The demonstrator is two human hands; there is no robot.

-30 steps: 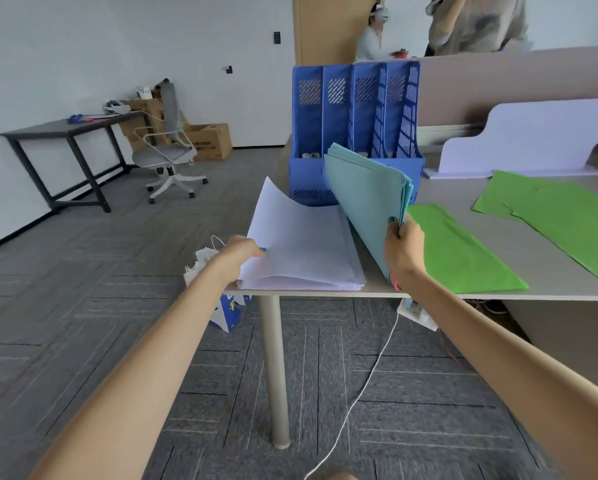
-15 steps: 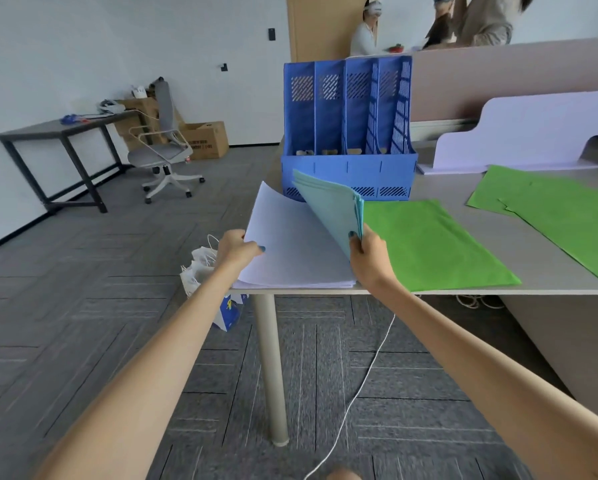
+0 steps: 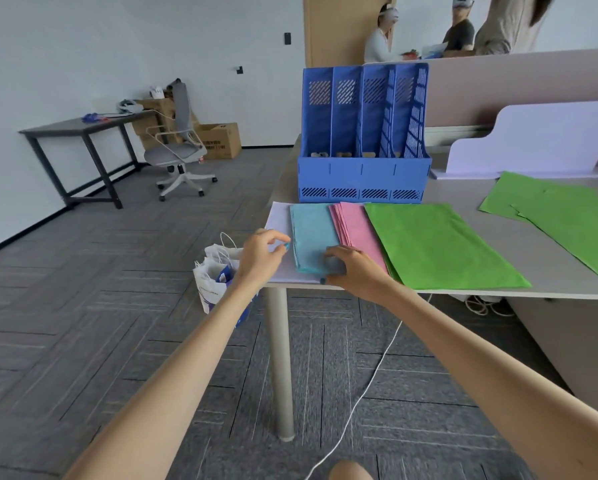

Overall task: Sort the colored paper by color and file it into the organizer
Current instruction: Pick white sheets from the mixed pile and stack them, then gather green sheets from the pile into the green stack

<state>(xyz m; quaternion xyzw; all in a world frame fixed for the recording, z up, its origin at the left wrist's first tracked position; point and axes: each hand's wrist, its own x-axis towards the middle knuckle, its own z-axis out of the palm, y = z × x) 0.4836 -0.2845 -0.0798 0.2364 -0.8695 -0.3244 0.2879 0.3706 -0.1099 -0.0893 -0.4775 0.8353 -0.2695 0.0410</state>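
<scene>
Now the teal stack (image 3: 313,233), gripped at its near edge by the right hand (image 3: 354,266) and seemingly only touched by the half-curled left hand (image 3: 261,252), should be squared first.

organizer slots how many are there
4, side by side in the blue organizer on the table: far left, middle left, middle right, far right.

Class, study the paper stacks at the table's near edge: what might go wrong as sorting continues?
The teal stack sits on the white stack right at the corner of the table; a nudge might slide sheets onto the floor. The green sheets overlap the pink stack, so lifting either could drag the other and mix colours.
</scene>
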